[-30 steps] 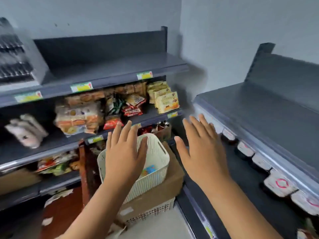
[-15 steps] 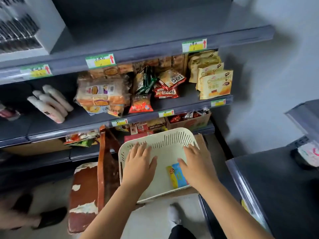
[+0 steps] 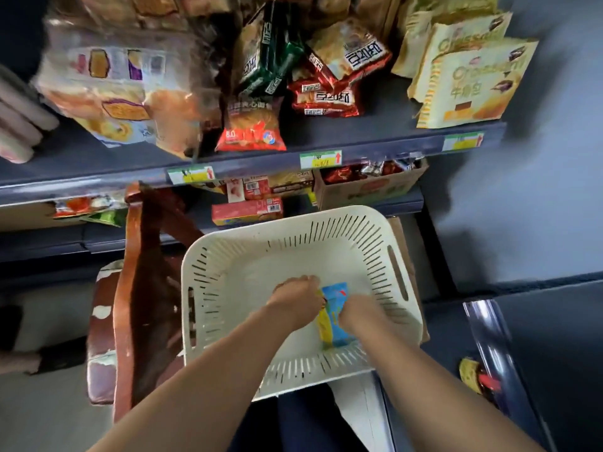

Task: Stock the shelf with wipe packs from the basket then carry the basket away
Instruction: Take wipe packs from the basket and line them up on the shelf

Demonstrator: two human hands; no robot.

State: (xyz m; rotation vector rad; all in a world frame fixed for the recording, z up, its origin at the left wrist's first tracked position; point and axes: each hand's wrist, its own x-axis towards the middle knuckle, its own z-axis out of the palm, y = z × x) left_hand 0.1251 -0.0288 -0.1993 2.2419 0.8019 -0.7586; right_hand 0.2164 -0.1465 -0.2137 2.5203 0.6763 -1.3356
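below 牛角包 bags [image 3: 470,83], left hand [image 3: 295,298] and right hand [image 3: 360,313] grip wipe pack [image 3: 336,300].

"What's up top on your feed?"

"I see yellow croissant bags [image 3: 470,83] at the right, red snack packets [image 3: 326,96] beside them, dark green packs [image 3: 270,53] just left, and blurred bread bags [image 3: 117,93] further left."

"And below?"

"I get green-and-yellow price labels [image 3: 320,159], then a cardboard box [image 3: 368,187] of wrapped snacks, with red cartons [image 3: 248,210] to its left. A worn reddish wooden chair [image 3: 137,288] stands at lower left."
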